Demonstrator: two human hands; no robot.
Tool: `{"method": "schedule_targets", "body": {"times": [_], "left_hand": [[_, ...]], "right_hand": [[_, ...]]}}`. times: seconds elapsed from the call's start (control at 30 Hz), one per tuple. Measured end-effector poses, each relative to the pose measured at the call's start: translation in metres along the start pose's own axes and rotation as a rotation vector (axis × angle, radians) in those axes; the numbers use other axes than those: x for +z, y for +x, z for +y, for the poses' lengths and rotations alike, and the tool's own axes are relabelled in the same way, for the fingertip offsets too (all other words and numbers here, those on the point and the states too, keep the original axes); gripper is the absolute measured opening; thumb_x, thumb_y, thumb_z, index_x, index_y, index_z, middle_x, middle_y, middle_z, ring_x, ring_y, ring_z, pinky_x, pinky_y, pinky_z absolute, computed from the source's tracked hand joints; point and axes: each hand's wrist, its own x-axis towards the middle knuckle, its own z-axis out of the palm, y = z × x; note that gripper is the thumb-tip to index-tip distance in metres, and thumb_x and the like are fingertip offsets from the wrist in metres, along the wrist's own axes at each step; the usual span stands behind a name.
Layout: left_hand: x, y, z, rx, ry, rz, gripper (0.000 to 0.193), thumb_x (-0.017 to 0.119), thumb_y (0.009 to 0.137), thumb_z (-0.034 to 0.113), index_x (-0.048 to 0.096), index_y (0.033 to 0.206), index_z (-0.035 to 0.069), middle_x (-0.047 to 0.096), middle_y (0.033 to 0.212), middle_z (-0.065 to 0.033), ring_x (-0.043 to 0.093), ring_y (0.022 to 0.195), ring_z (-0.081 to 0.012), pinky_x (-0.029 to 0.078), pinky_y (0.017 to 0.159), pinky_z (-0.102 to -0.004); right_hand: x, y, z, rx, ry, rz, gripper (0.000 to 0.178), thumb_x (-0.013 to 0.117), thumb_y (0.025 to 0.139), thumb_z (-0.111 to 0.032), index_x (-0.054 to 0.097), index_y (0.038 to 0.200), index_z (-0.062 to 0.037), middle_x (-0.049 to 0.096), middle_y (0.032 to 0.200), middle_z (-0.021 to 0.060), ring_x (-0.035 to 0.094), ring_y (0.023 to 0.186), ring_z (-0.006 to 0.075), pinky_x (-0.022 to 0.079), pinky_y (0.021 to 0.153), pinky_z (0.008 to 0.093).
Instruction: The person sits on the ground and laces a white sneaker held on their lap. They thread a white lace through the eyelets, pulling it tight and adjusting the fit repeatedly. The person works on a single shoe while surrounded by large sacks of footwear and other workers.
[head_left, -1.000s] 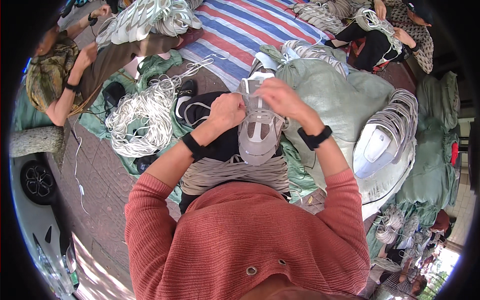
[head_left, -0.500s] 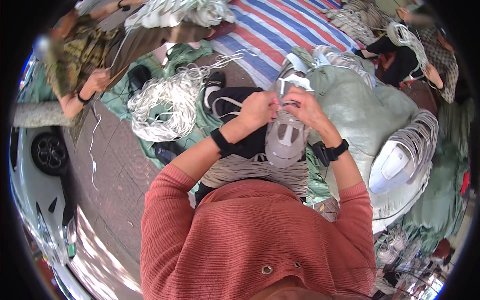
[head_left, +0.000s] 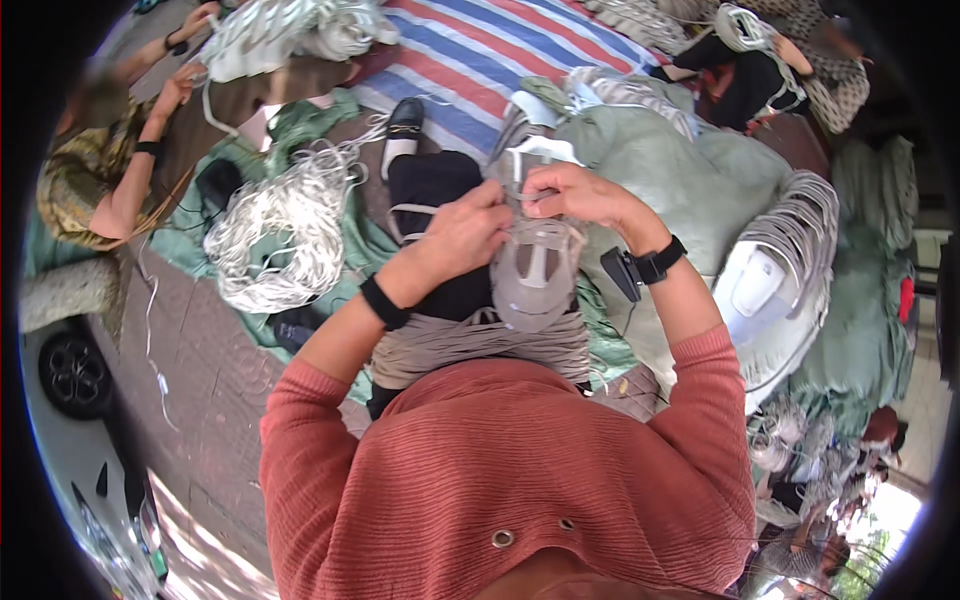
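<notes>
Outdoors over tarps [head_left: 300, 130], our hands, left [head_left: 460, 235] and right [head_left: 570, 195], pinch a half-strapped shoe upper [head_left: 535, 270]; lacing unfinished.

— How many hands do we count at the shoe upper? 
— Two: our left hand [head_left: 462, 235] and right hand [head_left: 575, 195], both on one grey shoe upper [head_left: 532, 275]. We wear two black wristbands, one on each wrist.

— And other people? 
— We count two: one far left [head_left: 95, 170], one far right [head_left: 790, 50].

— Piles? 
— One loose heap of white cord [head_left: 285, 225] to the left, one stack of white shoe pieces [head_left: 790, 270] to the right, one striped tarp [head_left: 510, 55] far ahead. One black shoe [head_left: 403, 120] shows near it.

— Vehicles? 
— One car wheel [head_left: 72, 372], near left.
</notes>
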Motion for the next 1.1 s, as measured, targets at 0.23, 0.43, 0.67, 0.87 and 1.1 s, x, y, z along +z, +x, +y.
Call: {"method": "schedule_targets", "body": {"times": [0.23,0.43,0.67,0.87,1.1], "left_hand": [[-0.039,0.016,-0.020,-0.131,-0.327,-0.140,0.011,0.067,0.085,0.011,0.064,0.081,0.001,0.058,0.093,-0.0081,0.059,0.081,-0.0243,0.048,0.072,-0.0353],[-0.058,0.033,-0.019,-0.187,-0.621,-0.259,0.008,0.065,0.082,0.007,0.068,0.077,0.002,0.061,0.097,-0.0052,0.054,0.096,-0.0198,0.043,0.085,-0.0325],[-0.033,0.050,-0.013,-0.100,-0.340,-0.223,0.016,0.067,0.074,0.001,0.069,0.086,0.011,0.058,0.108,-0.0006,0.044,0.105,-0.0244,0.044,0.088,-0.0355],[-0.018,0.051,-0.018,0.045,-0.016,-0.162,0.025,0.072,0.074,0.005,0.066,0.097,0.014,0.057,0.106,-0.0011,0.047,0.098,-0.0248,0.038,0.088,-0.0399],[0.021,0.073,0.001,0.103,0.210,-0.127,0.022,0.074,0.074,0.015,0.061,0.090,0.009,0.053,0.097,-0.0056,0.050,0.100,-0.0254,0.037,0.084,-0.0396]], "right_hand": [[-0.062,-0.047,0.019,-0.072,1.329,0.136,0.018,0.051,0.092,-0.004,0.062,0.102,0.0058,0.053,0.080,0.0033,0.035,0.051,0.0069,0.031,0.053,0.0219],[-0.193,-0.126,0.070,-0.354,1.457,0.736,0.023,0.045,0.090,0.000,0.055,0.109,0.0090,0.065,0.120,0.0148,0.035,0.048,0.0086,0.032,0.051,0.0246],[-0.303,-0.348,0.159,-0.435,0.885,1.580,0.037,0.027,0.098,-0.007,0.052,0.123,0.0036,0.062,0.127,0.0152,0.059,0.087,0.0202,0.037,0.067,0.0331],[-0.285,-0.357,0.173,-0.397,0.986,1.839,0.032,0.040,0.094,-0.007,0.058,0.120,-0.0014,0.068,0.120,0.0132,0.064,0.093,0.0212,0.042,0.068,0.0307],[-0.114,-0.148,0.091,0.170,0.580,1.067,0.015,0.059,0.093,-0.021,0.072,0.097,-0.0157,0.059,0.073,-0.0061,0.037,0.053,0.0012,0.027,0.048,0.0178]]}}
